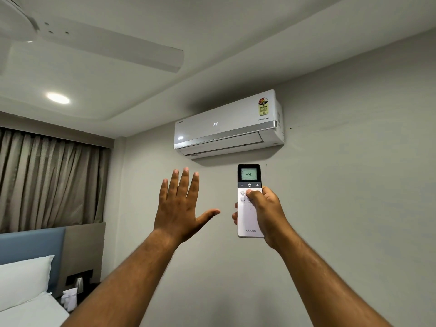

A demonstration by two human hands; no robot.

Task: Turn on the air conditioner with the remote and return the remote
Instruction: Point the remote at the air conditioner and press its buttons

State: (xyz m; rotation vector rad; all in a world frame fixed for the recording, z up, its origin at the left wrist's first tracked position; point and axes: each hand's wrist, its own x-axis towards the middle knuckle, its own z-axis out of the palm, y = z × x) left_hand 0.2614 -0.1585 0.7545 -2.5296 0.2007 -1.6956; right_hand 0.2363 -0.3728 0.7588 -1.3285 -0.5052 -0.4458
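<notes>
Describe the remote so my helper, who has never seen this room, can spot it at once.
Find the white air conditioner high on the wall; just below it the right hand holds up the remote. It is a slim white bar with a dark top showing 24, unlike the open, empty left hand beside it.

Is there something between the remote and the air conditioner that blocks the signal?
Nothing visible does. The right hand holds the remote upright below the air conditioner; the open left hand is off to the side.

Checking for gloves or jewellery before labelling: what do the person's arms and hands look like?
Both forearms are bare as far as the frame shows: no sleeves visible. The left hand and right hand wear no gloves, and no rings, watch or bands are visible.
</notes>
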